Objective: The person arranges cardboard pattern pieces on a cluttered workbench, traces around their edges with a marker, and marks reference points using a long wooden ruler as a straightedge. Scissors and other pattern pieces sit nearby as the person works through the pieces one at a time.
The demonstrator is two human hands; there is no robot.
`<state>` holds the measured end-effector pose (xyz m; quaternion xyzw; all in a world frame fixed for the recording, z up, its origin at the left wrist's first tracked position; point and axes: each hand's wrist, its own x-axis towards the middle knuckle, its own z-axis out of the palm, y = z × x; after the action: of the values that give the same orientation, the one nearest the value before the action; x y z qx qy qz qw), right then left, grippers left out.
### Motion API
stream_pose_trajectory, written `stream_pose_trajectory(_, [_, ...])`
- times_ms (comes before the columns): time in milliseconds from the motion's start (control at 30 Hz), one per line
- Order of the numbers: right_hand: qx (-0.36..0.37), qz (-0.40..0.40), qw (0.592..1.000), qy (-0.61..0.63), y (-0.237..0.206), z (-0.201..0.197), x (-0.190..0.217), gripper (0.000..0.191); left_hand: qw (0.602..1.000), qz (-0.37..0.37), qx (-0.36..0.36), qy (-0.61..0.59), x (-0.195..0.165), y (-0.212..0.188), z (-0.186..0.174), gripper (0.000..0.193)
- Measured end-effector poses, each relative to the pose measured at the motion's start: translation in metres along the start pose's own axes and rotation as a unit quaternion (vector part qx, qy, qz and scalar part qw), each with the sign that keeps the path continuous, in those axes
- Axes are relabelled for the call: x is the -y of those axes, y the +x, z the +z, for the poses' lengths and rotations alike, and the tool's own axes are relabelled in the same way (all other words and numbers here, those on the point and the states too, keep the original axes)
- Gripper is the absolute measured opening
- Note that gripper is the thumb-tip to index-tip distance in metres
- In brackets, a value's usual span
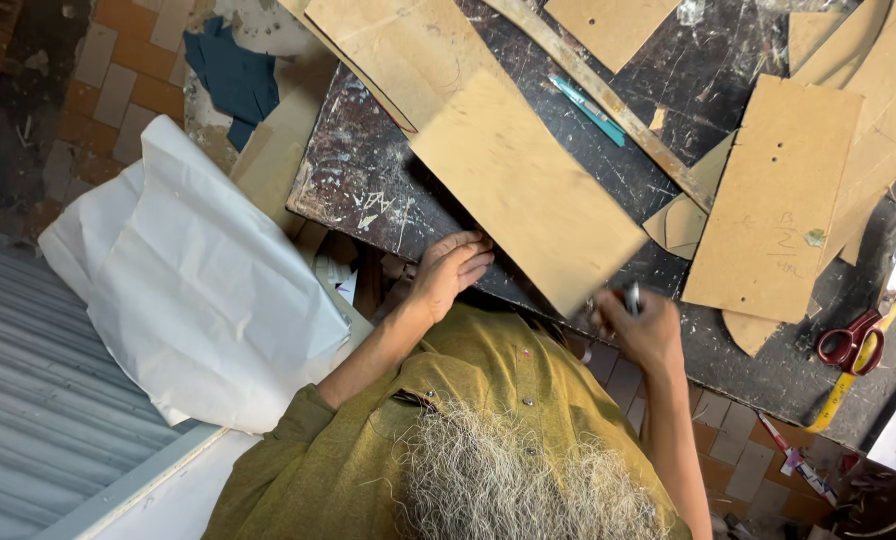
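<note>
Nearest the camera was the olive-green shirt (388,440), and from it both arms reached out to the table edge. The left hand (450,270) was curled at the near corner of the large tan rectangular cardboard sheet (528,190), fingers bent against its edge and steadying it. The right hand (648,328) was closed round a small dark pen-like tool (633,298) just below the sheet's near right corner; the tool's tip was too blurred to tell whether it touched the board. The sheet lay tilted across the scarred black worktable (368,180), overhanging toward the person. To do this well, the judgement here was that the left hand should press flat and firm so the board could not swivel while the tool worked its edge. Further out lay a second tan cardboard panel with small punched holes (773,200), a long worn wooden ruler (608,100) and a teal pencil-like stick (588,108). Red-handled scissors (858,335) sat at the right, partly cut off. A crumpled white paper sheet (198,290) hung left over the tiled floor (118,90). What the sheet hid beneath it could not be made out.
</note>
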<state>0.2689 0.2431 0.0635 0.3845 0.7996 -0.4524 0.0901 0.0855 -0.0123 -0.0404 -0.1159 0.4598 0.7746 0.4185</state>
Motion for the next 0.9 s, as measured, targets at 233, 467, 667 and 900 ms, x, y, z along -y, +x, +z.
stream_pose_trajectory(233, [-0.160, -0.293, 0.934, -0.130, 0.051, 0.013, 0.088, 0.039, 0.998, -0.048, -0.037, -0.033, -0.002, 0.012, 0.023, 0.048])
stream_pose_trajectory(467, [-0.111, -0.257, 0.953, -0.113, 0.068, 0.015, 0.076, 0.040, 0.996, -0.057, -0.056, -0.027, -0.002, 0.027, 0.050, 0.028])
stream_pose_trajectory(667, [-0.088, -0.272, 0.956, -0.060, 0.085, 0.009, 0.066, 0.042, 0.966, 0.126, -0.048, 0.220, -0.021, 0.032, 0.075, 0.034])
stream_pose_trajectory(900, [-0.119, -0.109, 0.983, 0.084, 0.065, -0.028, 0.037, 0.037, 0.929, 0.322, 0.051, 0.174, -0.094, 0.026, 0.114, 0.043])
